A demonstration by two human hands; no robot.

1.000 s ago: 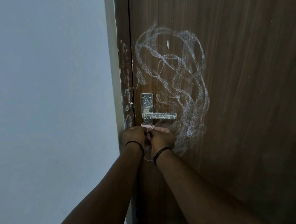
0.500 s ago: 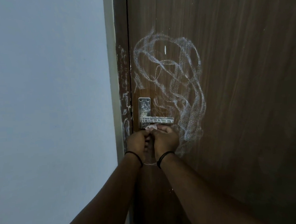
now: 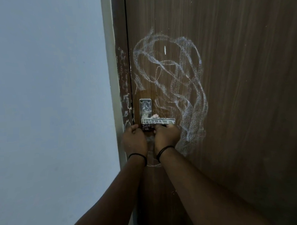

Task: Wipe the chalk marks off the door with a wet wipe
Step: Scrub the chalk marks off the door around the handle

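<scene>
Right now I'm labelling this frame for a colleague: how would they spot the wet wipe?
Find the brown door, then its metal handle at the left edge. The wet wipe is the small pale wad peeking above the lever, over the right hand; it is soft and crumpled, unlike the chalk scribbles.

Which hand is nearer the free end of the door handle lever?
Right. The right hand sits directly under the lever, fingers reaching up behind it with the wet wipe. The left hand is below the lever's pivot end, by the door's edge.
</scene>
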